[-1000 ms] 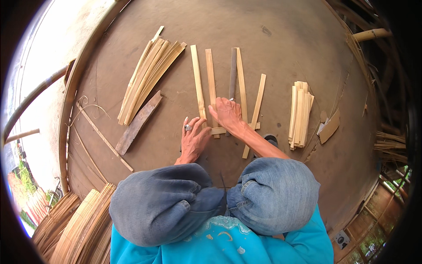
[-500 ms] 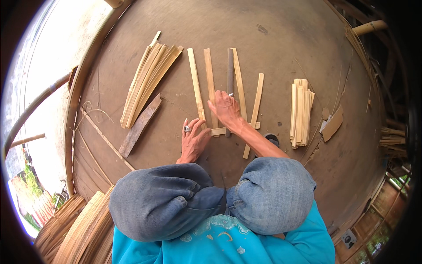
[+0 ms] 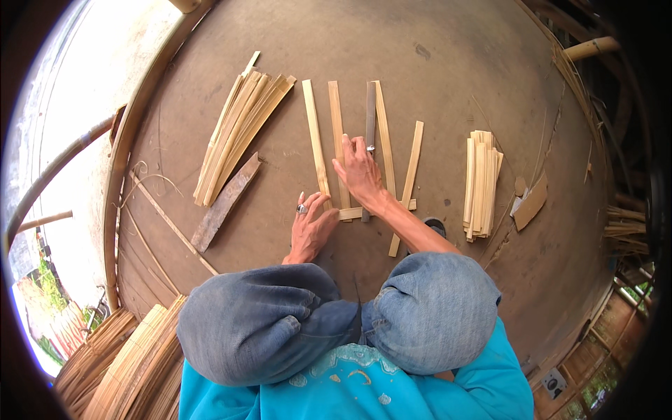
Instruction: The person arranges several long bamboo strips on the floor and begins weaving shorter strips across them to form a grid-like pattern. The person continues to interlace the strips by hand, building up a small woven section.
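Several pale bamboo strips lie fanned out on the ground before me, crossed near their lower ends by a short pale strip. My left hand, with a ring, is closed at the left end of this crosspiece, beside the foot of the leftmost strip. My right hand reaches over the crosspiece, its bent fingers closed about the second strip. Its ringed finger lies by a dark strip, next to another pale strip. Farther right, a shorter strip slants across the crosspiece. The fingertips' undersides are hidden.
A large bundle of strips lies at left, beside a dark weathered slat. To the right are a smaller bundle and a cardboard piece. Long slats stand near my left knee. Thin sticks lie left.
The whole view has shifted slightly. Both hands keep nearly the same place on the strips, with only small finger movement in the right one.
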Demonstrator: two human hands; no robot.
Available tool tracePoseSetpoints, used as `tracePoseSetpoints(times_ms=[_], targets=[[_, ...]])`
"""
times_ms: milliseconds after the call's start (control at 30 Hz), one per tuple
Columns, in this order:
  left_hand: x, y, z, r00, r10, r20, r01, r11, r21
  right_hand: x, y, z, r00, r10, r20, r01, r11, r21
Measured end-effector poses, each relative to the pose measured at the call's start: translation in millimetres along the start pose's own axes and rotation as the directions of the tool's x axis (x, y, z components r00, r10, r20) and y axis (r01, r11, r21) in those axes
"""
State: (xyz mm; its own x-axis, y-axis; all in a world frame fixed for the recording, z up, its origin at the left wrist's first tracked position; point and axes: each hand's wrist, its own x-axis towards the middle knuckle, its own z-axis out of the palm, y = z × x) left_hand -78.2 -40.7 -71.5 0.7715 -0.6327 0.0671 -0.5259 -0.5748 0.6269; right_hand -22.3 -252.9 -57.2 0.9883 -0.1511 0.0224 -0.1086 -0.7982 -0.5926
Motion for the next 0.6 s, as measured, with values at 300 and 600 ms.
tracePoseSetpoints(times_ms=[300, 600], targets=[[2.6, 0.3, 0.2, 1.0, 0.015, -0.011, -0.015, 0.999, -0.042, 1.5, 11.0, 14.1, 0.987, -0.158, 0.021, 0.159, 0.985, -0.072], [2.8, 0.7, -1.4, 1.0, 0.01, -0.022, -0.011, 0.998, -0.062, 6.9, 13.7, 19.2, 0.982, -0.191, 0.005, 0.191, 0.98, -0.049]])
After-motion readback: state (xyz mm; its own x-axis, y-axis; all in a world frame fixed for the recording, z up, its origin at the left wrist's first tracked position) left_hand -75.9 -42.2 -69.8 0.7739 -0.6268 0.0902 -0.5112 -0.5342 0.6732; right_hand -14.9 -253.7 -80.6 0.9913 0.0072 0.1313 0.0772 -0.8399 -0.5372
